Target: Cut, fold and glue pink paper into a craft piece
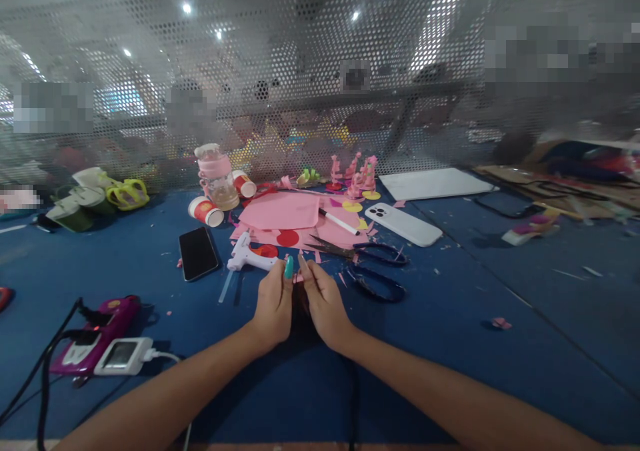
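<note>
Two hands, left hand [274, 304] and right hand [324, 302], pinch one small pink paper scrap [298, 278] together above the blue bench [450, 317], near black scissors [373, 267].

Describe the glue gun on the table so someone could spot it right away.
On the blue table, look just beyond the left hand, at the near edge of the pink paper. The glue gun lies flat there, right of the black phone: white, pistol-shaped.
</note>
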`<action>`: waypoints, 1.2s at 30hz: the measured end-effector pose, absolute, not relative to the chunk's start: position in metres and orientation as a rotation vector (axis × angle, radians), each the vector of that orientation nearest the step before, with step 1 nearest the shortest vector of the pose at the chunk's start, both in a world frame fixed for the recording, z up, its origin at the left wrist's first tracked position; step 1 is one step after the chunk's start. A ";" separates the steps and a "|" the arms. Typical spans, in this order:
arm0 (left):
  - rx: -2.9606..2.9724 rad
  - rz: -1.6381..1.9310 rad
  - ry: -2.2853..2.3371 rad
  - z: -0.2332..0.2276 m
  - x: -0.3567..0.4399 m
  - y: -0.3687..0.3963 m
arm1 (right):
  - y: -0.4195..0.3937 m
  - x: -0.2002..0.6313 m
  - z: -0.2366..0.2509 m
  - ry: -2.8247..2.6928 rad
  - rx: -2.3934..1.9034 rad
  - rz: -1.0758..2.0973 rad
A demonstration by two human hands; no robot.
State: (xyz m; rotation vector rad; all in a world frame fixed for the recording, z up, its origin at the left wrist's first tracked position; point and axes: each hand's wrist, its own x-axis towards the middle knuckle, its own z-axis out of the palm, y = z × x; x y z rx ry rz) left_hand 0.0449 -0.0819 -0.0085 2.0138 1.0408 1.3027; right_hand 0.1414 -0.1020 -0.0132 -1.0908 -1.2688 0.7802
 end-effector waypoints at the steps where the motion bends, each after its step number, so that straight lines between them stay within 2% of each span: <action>1: 2.017 1.307 1.040 -0.009 0.045 -0.082 | -0.102 0.141 -0.014 -1.270 -1.098 0.778; 36: 1.980 1.307 1.023 -0.008 0.047 -0.082 | -0.105 0.139 -0.015 -1.291 -1.106 0.680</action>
